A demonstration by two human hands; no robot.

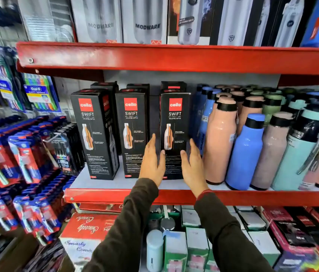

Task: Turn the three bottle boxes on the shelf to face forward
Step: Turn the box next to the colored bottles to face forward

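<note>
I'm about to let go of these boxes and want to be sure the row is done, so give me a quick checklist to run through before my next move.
1. Left black Cello Swift bottle box shows its front: ok, though it is angled a little, with a side panel showing.
2. Middle black Cello Swift bottle box faces forward: ok.
3. Right black Cello Swift bottle box faces forward: ok.
4. Left hand and right hand flank the right box, palms open, not gripping: ok.
5. Right box clear of the pink plastic bottle beside it: cannot tell, the right hand hides the gap low down.
6. Boxes stand upright on the red metal shelf: ok.
</note>
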